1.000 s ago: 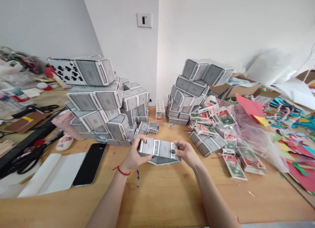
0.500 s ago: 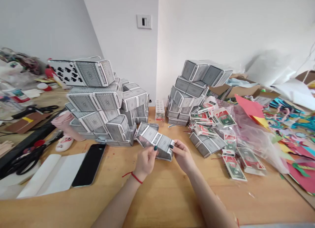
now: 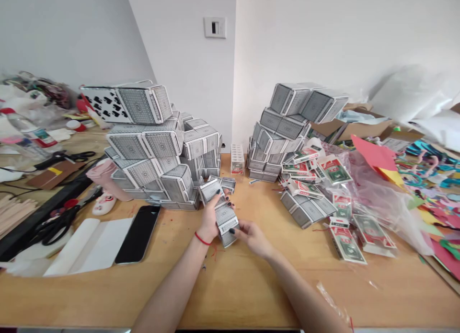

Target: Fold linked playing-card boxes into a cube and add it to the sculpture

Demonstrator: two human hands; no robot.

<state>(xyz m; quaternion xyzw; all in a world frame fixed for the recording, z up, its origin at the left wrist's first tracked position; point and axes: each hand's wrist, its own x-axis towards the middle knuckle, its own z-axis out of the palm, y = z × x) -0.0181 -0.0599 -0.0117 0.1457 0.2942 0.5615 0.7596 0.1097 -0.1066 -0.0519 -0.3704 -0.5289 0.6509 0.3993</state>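
A long block folded from grey-backed playing cards (image 3: 226, 217) is in my hands above the middle of the table. My left hand (image 3: 210, 219) wraps round its left side, thumb on top and fingertips showing at the far right edge. With thumb and finger, my right hand (image 3: 254, 237) pinches the near right corner of the block. Just beyond it, loose grey-backed cards (image 3: 228, 183) lie on the table. Stacks of similar card boxes rise at the left (image 3: 145, 143) and at the right (image 3: 276, 127). The block's underside is hidden.
A black phone (image 3: 138, 235) and an unrolled white sheet (image 3: 84, 246) lie left, near black scissors (image 3: 59, 225). Red-and-green card packs (image 3: 347, 242) are scattered at right, beside clear plastic and coloured paper (image 3: 373, 153). A small boxed stack (image 3: 237, 159) stands against the wall.
The card block has swung so its near end points toward me. My left hand has moved from pinching its edge to wrapping round it; my right hand has come lower and nearer.
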